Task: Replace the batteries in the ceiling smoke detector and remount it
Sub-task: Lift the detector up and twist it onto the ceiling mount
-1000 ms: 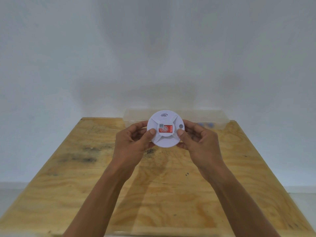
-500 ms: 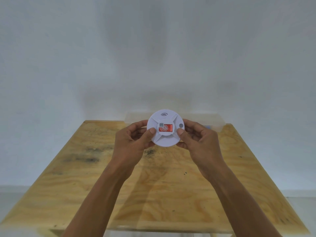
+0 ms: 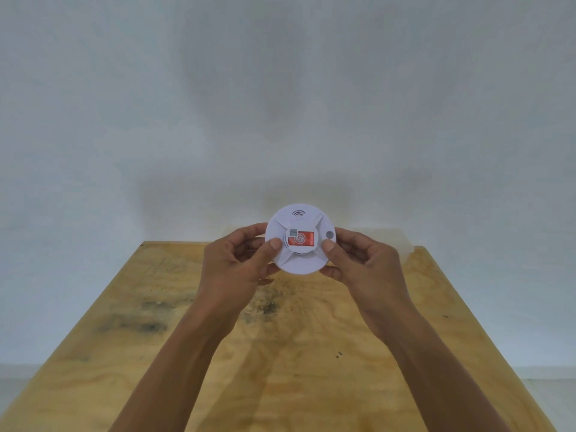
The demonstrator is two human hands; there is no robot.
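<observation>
White and round, the detector (image 3: 300, 239) is held up above the far end of the plywood table (image 3: 311, 369), gripped at its rim by the left hand (image 3: 240, 260) and the right hand (image 3: 361, 263), thumbs pressed on its face. A red label (image 3: 301, 238) is seen at its centre. A clear box (image 3: 402, 247) is faintly made out behind the right hand; its contents cannot be told.

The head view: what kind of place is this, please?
Probably a plain indoor work or test room, not a furnished home. A bare plywood table stands against an unpainted-looking white wall, and both hands hold a white smoke detector over it.
</observation>
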